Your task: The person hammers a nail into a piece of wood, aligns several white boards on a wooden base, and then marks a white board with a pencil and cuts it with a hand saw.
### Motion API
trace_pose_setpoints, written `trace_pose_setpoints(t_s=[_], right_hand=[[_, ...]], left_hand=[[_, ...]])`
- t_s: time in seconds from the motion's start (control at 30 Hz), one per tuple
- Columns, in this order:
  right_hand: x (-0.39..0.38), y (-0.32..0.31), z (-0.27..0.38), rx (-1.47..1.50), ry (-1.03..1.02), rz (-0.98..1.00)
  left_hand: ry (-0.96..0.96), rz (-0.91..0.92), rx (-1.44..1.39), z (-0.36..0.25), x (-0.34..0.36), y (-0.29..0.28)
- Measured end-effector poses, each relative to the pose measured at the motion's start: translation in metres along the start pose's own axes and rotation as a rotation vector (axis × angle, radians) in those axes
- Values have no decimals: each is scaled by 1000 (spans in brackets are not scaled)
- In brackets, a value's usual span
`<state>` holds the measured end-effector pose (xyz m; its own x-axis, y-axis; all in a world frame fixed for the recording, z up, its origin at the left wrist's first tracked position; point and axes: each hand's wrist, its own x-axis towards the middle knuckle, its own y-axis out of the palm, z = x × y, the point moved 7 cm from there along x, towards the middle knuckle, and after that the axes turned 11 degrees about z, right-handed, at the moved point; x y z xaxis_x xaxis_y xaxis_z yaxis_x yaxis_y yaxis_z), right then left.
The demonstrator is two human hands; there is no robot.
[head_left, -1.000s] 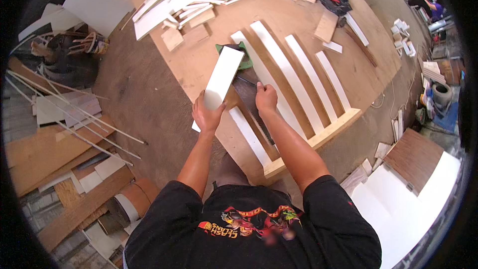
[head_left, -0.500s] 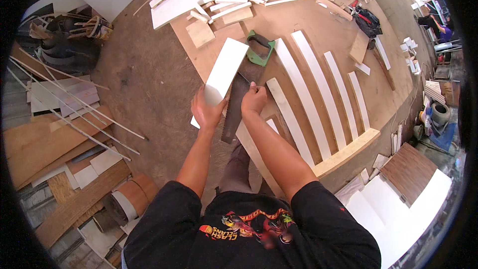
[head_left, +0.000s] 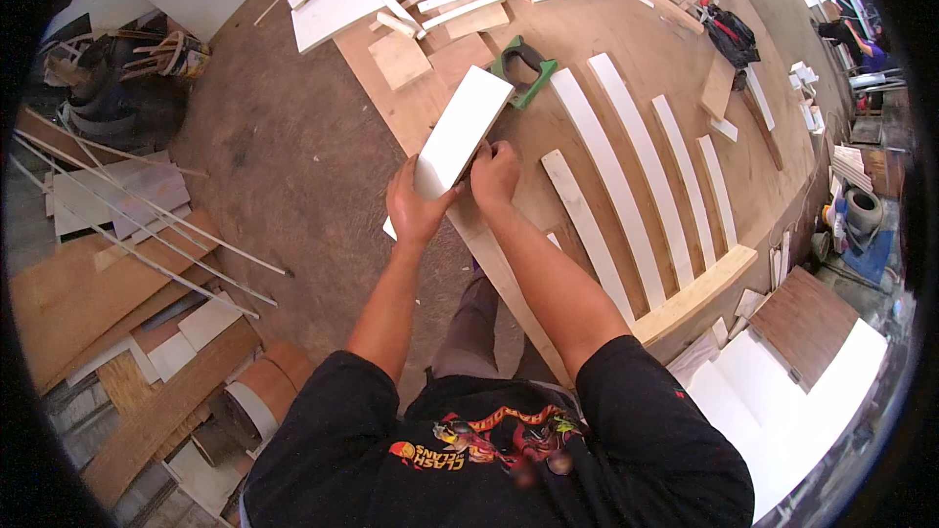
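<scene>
My left hand (head_left: pixel 416 205) is closed round the lower end of a short white board (head_left: pixel 464 127), with the thumb along its near right side. The board is tilted over the table's left edge. My right hand (head_left: pixel 496 176) is closed right beside the board's right edge; what its fingers pinch is too hidden to make out. Just past the board's far right corner lies the green handle of a hand saw (head_left: pixel 528 73) on the table. Its blade is hidden by the board and my hand.
On the brown table (head_left: pixel 548 122), several curved white strips (head_left: pixel 606 152) run toward a pale wood bar (head_left: pixel 694 295). Offcuts (head_left: pixel 465 15) pile up at the far side. A black and red bag (head_left: pixel 732 37) sits far right. Long thin rods (head_left: pixel 147 225) and boards lie left.
Both hands and the white board have shifted slightly up and to the right in the picture. The saw blade, seen below the board before, is now out of sight.
</scene>
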<state>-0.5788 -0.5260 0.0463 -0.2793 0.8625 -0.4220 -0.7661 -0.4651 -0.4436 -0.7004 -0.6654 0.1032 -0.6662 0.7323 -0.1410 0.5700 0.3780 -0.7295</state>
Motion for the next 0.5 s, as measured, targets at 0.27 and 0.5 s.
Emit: trace_pose_setpoints(t_s=[0.27, 0.5], right_hand=[[-7, -51, 5, 10, 95, -185], [1, -128, -32, 40, 119, -268]], left_hand=[[-19, 76, -47, -12, -17, 16], [121, 12, -206, -57, -37, 42]])
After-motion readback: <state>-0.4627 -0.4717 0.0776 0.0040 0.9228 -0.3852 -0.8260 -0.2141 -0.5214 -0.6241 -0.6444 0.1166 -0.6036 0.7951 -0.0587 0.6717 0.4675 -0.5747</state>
